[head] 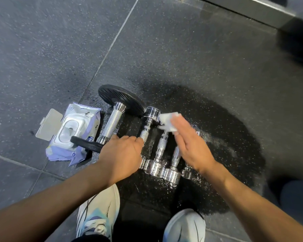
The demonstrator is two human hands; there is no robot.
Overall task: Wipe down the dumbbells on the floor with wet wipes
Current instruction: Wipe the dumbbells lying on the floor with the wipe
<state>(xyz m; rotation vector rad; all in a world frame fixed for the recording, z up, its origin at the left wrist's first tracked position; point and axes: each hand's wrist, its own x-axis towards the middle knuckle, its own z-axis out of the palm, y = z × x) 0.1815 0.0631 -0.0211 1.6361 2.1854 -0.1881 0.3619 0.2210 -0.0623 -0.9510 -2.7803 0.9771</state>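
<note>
A dark speckled rubber floor (42, 49) fills the view, with a wide wet patch (226, 128) spread over its middle. At the patch's left edge lies the big dumbbell (112, 124), a knurled steel bar between two black plates, and its near plate rests on the pack of wet wipes (87, 119), whose lid (49, 125) stands open. Just right of the big one, four small chrome dumbbells (162, 144) lie side by side in the wet, close together, heads towards the person's shoes (98, 215). The left hand (122, 152) lies over the near part of the leftmost chrome dumbbell (148, 123), fingers bent down onto its handle in what looks like a steadying grasp. The right hand (191, 145) is flat and blurred above the middle of the row, fingers straight, with a folded white wipe (168, 121) pinned under the fingertips near the far heads. These weights are rigid and likely heavy for their size, and the round polished heads should roll and slip when wet, so each is best held by the rough knurled handle while the cloth goes round the heads. The wipe is limp and light and will bunch up unless kept flat under the fingers. The big dumbbell probably needs both hands, or a roll in place, to reach its underside.
</note>
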